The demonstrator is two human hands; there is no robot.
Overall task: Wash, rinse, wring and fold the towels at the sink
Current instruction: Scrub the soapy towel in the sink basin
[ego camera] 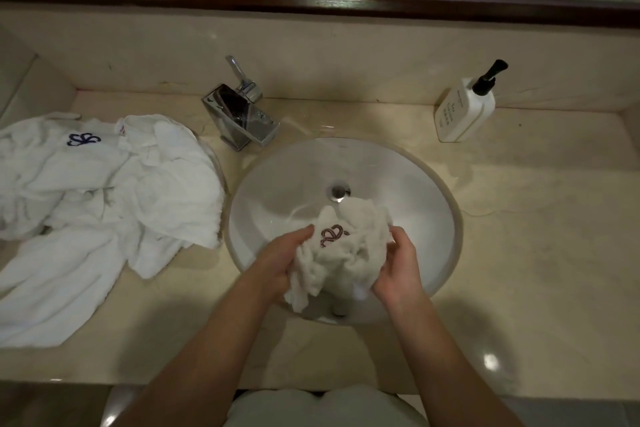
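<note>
Head view, Q: Where is your towel (346,253)?
A: Bunched over the sink (277,184), your left hand (280,262) and right hand (398,270) each gripping one side.

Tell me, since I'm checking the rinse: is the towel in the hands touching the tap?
Apart. The head view shows the towel low over the basin, with bare basin between it and the tap.
</note>
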